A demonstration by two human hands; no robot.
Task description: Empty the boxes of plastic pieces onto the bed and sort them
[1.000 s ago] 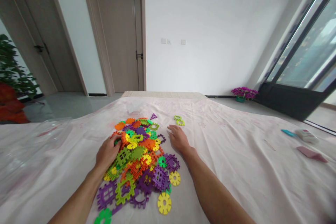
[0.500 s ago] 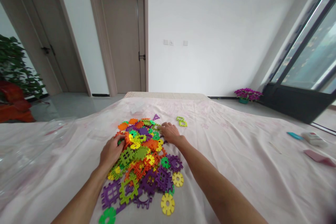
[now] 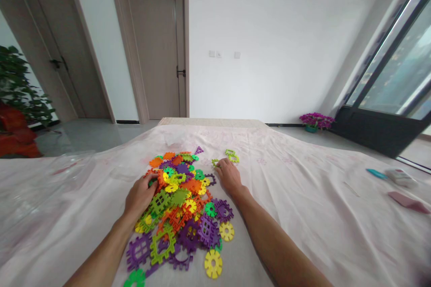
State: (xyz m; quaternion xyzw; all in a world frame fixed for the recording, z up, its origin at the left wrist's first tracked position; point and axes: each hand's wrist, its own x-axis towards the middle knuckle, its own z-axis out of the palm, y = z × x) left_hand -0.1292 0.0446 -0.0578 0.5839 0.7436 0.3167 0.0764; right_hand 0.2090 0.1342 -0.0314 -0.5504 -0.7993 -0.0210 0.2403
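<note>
Toothed plastic building pieces (image 3: 182, 197) in orange, green, purple and yellow lie in a heap before me. At the heap's left side, my left hand (image 3: 139, 195) is closed with its fingers curled on the edge of an orange building piece (image 3: 162, 180). Just right of the heap, my right hand (image 3: 229, 176) pinches a light green building piece (image 3: 214, 162) at its fingertips. Two light green frame pieces (image 3: 232, 156) lie beyond that hand. A purple triangular piece (image 3: 199, 150) rests behind the heap.
A pale patterned cloth (image 3: 289, 197) covers the table. Clear plastic bags (image 3: 50, 188) lie at the left. Toward the right edge are a blue object (image 3: 376, 173), a white packet (image 3: 400, 177) and a pink flat object (image 3: 408, 202).
My right hand has moved right, away from the heap, with the light green building piece. A purple frame piece now shows where that hand was. My left hand stays nearly in place.
</note>
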